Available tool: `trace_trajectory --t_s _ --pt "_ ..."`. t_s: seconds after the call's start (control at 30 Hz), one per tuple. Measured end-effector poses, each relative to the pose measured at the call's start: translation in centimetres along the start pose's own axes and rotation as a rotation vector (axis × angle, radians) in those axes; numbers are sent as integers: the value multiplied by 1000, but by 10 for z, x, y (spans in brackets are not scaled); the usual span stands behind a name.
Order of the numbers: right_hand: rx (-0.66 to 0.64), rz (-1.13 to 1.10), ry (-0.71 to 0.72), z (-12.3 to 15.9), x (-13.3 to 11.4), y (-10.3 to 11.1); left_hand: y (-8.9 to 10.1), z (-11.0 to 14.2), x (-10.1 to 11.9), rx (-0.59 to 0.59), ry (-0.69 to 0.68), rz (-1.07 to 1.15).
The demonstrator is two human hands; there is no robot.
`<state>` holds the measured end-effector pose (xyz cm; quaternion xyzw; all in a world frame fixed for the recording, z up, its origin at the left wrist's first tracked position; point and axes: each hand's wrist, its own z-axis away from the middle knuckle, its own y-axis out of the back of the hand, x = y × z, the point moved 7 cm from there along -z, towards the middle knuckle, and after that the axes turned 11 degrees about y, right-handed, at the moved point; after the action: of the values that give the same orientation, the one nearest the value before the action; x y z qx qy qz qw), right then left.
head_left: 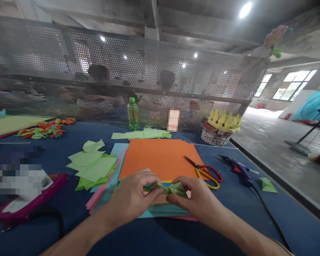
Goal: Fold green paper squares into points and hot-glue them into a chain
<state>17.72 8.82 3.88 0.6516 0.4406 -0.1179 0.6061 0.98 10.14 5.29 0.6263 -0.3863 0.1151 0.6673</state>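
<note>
Head view is showing me the left hand (137, 193) and the right hand (196, 195) working close together over the near part of a paper stack (160, 156) topped with orange sheets. With thumb and fingers, the left is pinching one end of a folded green paper (179, 189), and the right is pinching the other end; I am not managing to tell whether it is one piece or two. Scissors (204, 170) with red and yellow handles are lying across the stack's right edge. Farther right, a glue gun (237, 169) is resting on the dark blue table (170, 238), with a small folded green piece (268, 185) sitting near it. On my left, loose green sheets (94, 167) are overlapping in a pile beside the stack. Beyond it I am seeing green strips (144, 134) lying flat, a green bottle (133, 115) standing upright behind them, and a basket (216, 137) holding yellow pointed folds (224, 120). Behind everything, a perforated screen (149, 71) is spanning the table's far side.
</note>
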Motion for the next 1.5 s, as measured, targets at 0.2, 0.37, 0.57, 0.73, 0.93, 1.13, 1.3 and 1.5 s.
trace_trajectory --t_s 0.2,0.37,0.57,0.73,0.93,1.13,1.3,1.5 --pt "5 14 2 0 -2 -1 0 1 -1 12 8 -15" --pt "-8 15 45 0 -9 -3 -2 3 -2 14 19 -4" --pt "-3 11 -12 -4 8 -2 4 -3 -4 24 64 -47" --pt "27 -213 47 -13 22 6 42 -8 -16 250 84 72" --pt "15 -304 45 -21 38 18 60 -15 -46 272 270 359" --pt "-9 -322 79 -22 48 23 49 -21 -50 110 299 478" --pt "8 -303 92 -23 53 30 43 -22 -52 -50 351 548" --pt "39 -272 78 -27 60 34 33 -24 -56 -161 375 624"
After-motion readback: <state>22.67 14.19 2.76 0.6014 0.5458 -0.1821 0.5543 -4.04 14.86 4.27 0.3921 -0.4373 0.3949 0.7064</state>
